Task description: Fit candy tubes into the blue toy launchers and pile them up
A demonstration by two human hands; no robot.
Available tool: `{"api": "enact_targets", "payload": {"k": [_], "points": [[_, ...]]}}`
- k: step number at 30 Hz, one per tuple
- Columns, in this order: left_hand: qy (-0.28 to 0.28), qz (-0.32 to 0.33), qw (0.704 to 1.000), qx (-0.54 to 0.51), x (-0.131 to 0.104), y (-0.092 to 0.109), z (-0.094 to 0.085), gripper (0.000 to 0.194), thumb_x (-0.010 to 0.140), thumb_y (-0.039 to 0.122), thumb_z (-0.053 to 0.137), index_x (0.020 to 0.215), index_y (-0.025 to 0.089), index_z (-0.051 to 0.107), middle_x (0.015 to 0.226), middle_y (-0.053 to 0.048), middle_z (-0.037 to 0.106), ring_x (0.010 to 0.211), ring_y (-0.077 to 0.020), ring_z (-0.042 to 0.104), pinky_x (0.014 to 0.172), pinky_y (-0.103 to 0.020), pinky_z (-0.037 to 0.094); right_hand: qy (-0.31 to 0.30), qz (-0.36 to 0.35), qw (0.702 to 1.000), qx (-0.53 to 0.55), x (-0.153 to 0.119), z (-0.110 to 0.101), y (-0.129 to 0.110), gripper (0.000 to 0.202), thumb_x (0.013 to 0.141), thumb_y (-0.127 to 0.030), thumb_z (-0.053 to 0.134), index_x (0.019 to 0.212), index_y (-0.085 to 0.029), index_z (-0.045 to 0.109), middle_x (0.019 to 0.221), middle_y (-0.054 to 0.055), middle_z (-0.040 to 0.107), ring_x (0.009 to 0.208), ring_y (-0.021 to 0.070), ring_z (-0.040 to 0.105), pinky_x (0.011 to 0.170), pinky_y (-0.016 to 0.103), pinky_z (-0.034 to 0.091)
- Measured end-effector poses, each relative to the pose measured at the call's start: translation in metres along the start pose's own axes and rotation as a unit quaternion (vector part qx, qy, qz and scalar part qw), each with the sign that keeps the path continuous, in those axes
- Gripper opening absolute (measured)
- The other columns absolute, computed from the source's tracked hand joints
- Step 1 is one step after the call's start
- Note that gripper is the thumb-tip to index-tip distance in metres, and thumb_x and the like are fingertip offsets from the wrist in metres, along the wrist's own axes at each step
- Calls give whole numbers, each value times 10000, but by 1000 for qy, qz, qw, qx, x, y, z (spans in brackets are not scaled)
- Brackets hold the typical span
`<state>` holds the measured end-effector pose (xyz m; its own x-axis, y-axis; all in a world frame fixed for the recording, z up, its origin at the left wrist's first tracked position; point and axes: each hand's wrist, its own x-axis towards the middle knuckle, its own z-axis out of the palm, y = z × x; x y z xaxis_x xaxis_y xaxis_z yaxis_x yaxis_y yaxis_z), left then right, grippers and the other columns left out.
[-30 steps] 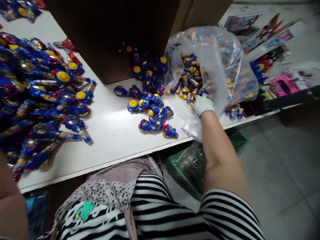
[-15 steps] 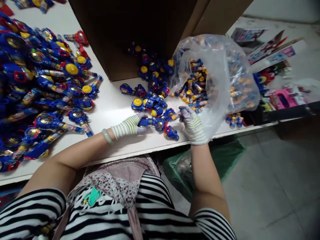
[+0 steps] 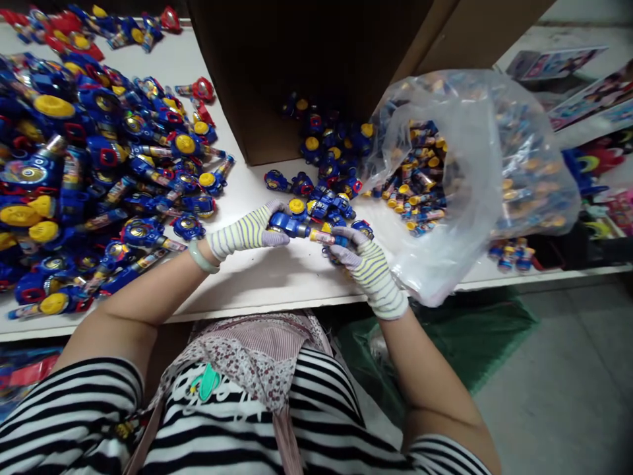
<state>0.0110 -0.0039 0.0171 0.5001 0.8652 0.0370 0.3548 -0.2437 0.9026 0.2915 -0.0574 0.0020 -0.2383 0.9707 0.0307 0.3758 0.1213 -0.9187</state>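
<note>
My left hand (image 3: pixel 252 231), in a striped glove, is closed on a blue toy (image 3: pixel 289 225) above the white table. My right hand (image 3: pixel 363 264), gloved too, pinches a small tube with a yellow end (image 3: pixel 321 236). The tube's yellow end meets the toy's narrow end. Behind my hands lies a small group of blue toys (image 3: pixel 329 203) with yellow discs, reaching into the open cardboard box. To the right, a clear plastic bag (image 3: pixel 469 158) holds many small tubes (image 3: pixel 420 175).
A large heap of blue toys with tubes (image 3: pixel 99 158) covers the table's left side. The cardboard box (image 3: pixel 222 99) stands at the back. Printed boxes (image 3: pixel 558 63) and a few loose tubes (image 3: pixel 512 255) are at the right. A green sack (image 3: pixel 484 336) lies below the table edge.
The view has shifted left. The toy in my left hand and the tube in my right hand, apart before, now meet end to end and are raised off the table.
</note>
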Motion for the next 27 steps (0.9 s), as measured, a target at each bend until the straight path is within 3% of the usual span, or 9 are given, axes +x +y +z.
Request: {"api": "enact_targets", "payload": {"k": [4, 9, 13, 15, 17, 19, 23, 25, 27], "points": [[-28, 12, 1000, -3, 0, 0, 4, 493, 751, 423, 753, 1108, 146, 556, 964, -49, 614, 845, -191, 569, 795, -298, 502, -70, -44, 986, -146, 3, 7, -8, 484, 954, -485, 556, 1332, -190, 619, 1192, 126, 706, 1015, 273, 680, 889, 405, 533], [-67, 32, 997, 7, -1, 1, 5, 376, 781, 381, 715, 1039, 150, 570, 880, -32, 599, 769, -162, 549, 680, -247, 474, -152, -55, 918, -363, 11, 11, -28, 413, 1005, -452, 454, 1157, -143, 682, 1046, 158, 717, 835, 249, 644, 740, 333, 458], [-107, 81, 990, 40, -4, 7, -2, 386, 781, 352, 701, 1076, 148, 558, 914, -39, 609, 762, -151, 554, 695, -248, 473, -228, -28, 951, -209, 10, 12, -27, 471, 1009, -534, 409, 906, -153, 666, 770, 69, 639, 675, 168, 550, 661, 287, 397], [-130, 107, 983, 73, -6, 9, -4, 390, 774, 332, 698, 1093, 152, 562, 922, -35, 615, 760, -147, 556, 719, -254, 475, -276, 27, 958, -76, 6, 17, -22, 538, 1017, -586, 330, 906, -163, 644, 655, 4, 539, 571, 132, 469, 599, 266, 375], [-129, 111, 981, 96, -7, 9, -4, 380, 778, 322, 684, 1098, 154, 568, 918, -29, 618, 760, -145, 560, 729, -256, 475, -277, 81, 957, -4, 3, 24, -18, 592, 1028, -600, 232, 971, -165, 629, 616, -30, 469, 508, 119, 397, 550, 256, 353], [-115, 85, 985, 99, -8, 9, -5, 379, 785, 327, 678, 1104, 153, 571, 909, -27, 622, 759, -145, 567, 717, -251, 477, -239, 83, 967, -36, 4, 28, -19, 591, 1031, -596, 222, 977, -165, 623, 639, -20, 486, 532, 124, 409, 563, 257, 355], [-72, 20, 994, 75, -8, 15, -13, 404, 779, 372, 706, 1099, 158, 583, 874, -25, 629, 731, -152, 579, 678, -256, 506, -164, 18, 958, -235, 14, 27, -35, 463, 988, -593, 459, 993, -165, 637, 830, 51, 619, 711, 160, 514, 660, 273, 369], [-44, 20, 996, 73, -9, 20, -20, 414, 751, 382, 730, 1084, 176, 594, 840, -18, 628, 692, -157, 581, 657, -276, 527, -173, 14, 956, -238, 16, 30, -45, 447, 1007, -564, 455, 957, -161, 642, 823, 47, 621, 715, 155, 520, 664, 272, 371], [-39, 37, 995, 83, -13, 25, -28, 408, 722, 384, 747, 1058, 196, 611, 802, -9, 624, 647, -158, 578, 628, -290, 538, -211, 17, 964, -160, 17, 38, -52, 469, 1041, -525, 395, 879, -159, 640, 762, 27, 605, 688, 139, 520, 654, 262, 392]]}}
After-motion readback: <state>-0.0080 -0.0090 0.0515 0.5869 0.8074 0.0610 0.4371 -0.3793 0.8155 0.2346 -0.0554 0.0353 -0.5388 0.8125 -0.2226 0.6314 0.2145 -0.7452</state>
